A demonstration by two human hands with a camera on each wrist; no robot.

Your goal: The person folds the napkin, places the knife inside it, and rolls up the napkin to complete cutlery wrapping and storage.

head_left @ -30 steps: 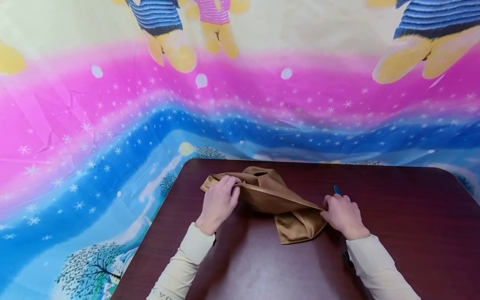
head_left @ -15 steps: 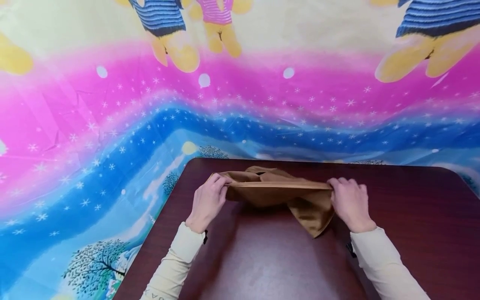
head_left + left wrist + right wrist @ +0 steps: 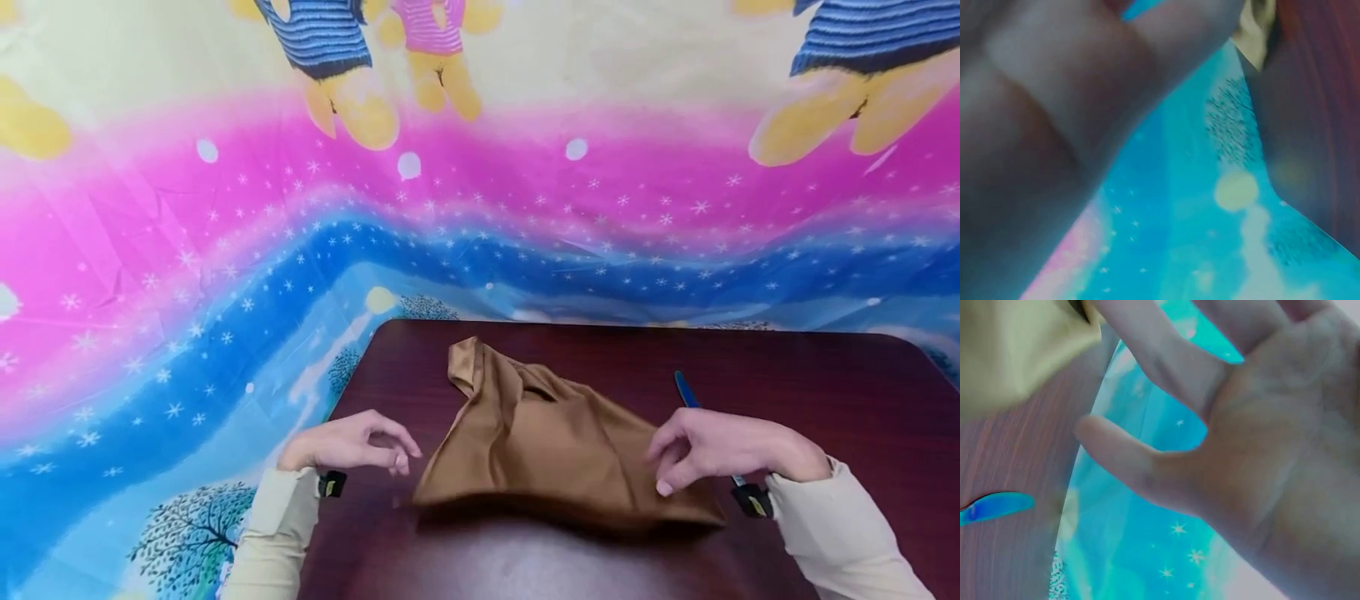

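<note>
A brown satin cloth (image 3: 555, 442) lies spread and creased over the table, its near edge blurred and slightly lifted, one far corner folded up. My left hand (image 3: 352, 442) hovers just off its left side, fingers loosely bent and holding nothing. Over the right part of the cloth, my right hand (image 3: 720, 450) overlaps it in the head view, with thumb and fingers apart. In the right wrist view the same hand (image 3: 1260, 431) shows a bare palm, with the cloth (image 3: 1016, 356) at upper left. The left wrist view shows the left hand (image 3: 1085, 81) blurred, with a bit of cloth (image 3: 1255, 31) beyond.
A blue knife-like piece of cutlery (image 3: 686, 390) lies on the dark wooden table (image 3: 825, 400), partly hidden under the right hand; its rounded blue end (image 3: 1004, 505) shows in the right wrist view. A printed backdrop (image 3: 480, 192) hangs behind the table.
Both hands gripped the cloth's edge and held it stretched; they have since let go and moved nearer and apart. The cloth now lies spread toward the front, uncovering the blue cutlery.
</note>
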